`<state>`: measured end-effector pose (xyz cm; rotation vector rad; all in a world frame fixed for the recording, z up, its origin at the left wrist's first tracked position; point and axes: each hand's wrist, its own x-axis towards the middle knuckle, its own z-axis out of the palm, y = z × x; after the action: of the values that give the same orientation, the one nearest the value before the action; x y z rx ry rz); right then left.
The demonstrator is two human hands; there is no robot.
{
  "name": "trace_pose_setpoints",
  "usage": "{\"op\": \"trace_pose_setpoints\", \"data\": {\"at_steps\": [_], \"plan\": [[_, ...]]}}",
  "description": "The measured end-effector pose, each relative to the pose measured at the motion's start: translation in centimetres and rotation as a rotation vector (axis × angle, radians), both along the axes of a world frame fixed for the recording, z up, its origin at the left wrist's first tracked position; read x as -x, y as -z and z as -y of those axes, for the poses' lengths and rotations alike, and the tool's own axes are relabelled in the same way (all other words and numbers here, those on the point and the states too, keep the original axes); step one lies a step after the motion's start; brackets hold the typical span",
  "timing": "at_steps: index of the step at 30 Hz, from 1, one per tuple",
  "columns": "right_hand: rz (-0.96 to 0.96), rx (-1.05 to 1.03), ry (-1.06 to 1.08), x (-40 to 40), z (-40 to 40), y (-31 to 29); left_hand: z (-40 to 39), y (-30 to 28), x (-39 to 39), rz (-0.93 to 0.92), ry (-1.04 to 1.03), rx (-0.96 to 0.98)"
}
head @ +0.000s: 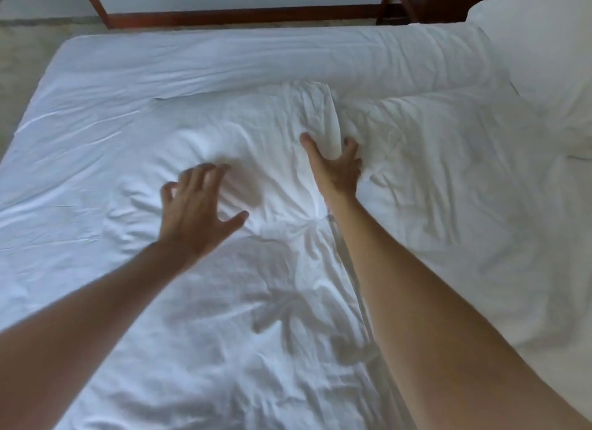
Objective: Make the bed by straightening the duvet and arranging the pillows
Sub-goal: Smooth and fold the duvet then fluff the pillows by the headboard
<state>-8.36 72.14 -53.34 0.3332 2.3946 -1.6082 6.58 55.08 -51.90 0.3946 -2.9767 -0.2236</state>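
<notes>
Two bare arms reach out over a white bed seen from above. The left hand is spread wide, its fingers apart and blurred, and it hovers over or lightly presses a rumpled patch of the duvet; whether it touches the cloth cannot be told, though a soft shadow lies just beyond it. The right hand is farther up the bed, thumb on one side and fingers on the other of a raised ridge of the duvet, which it pinches between them.

The duvet lies crumpled across the middle and right of the bed, creased in all directions, with a folded corner standing up just past the right hand. A seam or edge of the cloth runs down from that hand along the inner side of the right forearm toward the near edge of the frame. To the left and along the far side the sheet lies flatter, marked only by long shallow wrinkles.

A pillow, white and plump, sits at the upper right corner, well apart from both hands, its near edge meeting the bunched duvet. Beyond the far edge of the bed a strip of pale floor shows, and past it a dark wooden frame runs along the wall.
</notes>
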Motion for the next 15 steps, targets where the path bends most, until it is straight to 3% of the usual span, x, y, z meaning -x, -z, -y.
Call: {"op": "trace_pose_setpoints", "data": {"at_steps": [2, 5, 9, 11, 13, 15], "plan": [[0.142, 0.081, -0.078, 2.1, -0.1, -0.2, 1.8, -0.1, 0.6, 0.061, -0.016, -0.022], [0.073, 0.241, -0.199, 4.3, 1.6, -1.2, 2.8, 0.1, 1.2, 0.135, 0.012, -0.034], [-0.006, 0.240, -0.380, 5.0, 4.4, -3.0, 2.4, 0.7, 1.6, 0.115, -0.036, -0.021], [-0.006, 0.108, -0.264, 5.5, 2.7, -0.8, 2.0, 1.4, 1.8, 0.187, 0.034, 0.016], [0.001, -0.211, -0.070, 5.9, -0.2, 1.9, 1.7, 1.9, 2.5, 0.246, 0.105, 0.019], [-0.005, -0.360, 0.097, 5.4, -2.1, 3.1, 1.9, 1.7, 3.4, 0.185, 0.089, 0.021]]}}
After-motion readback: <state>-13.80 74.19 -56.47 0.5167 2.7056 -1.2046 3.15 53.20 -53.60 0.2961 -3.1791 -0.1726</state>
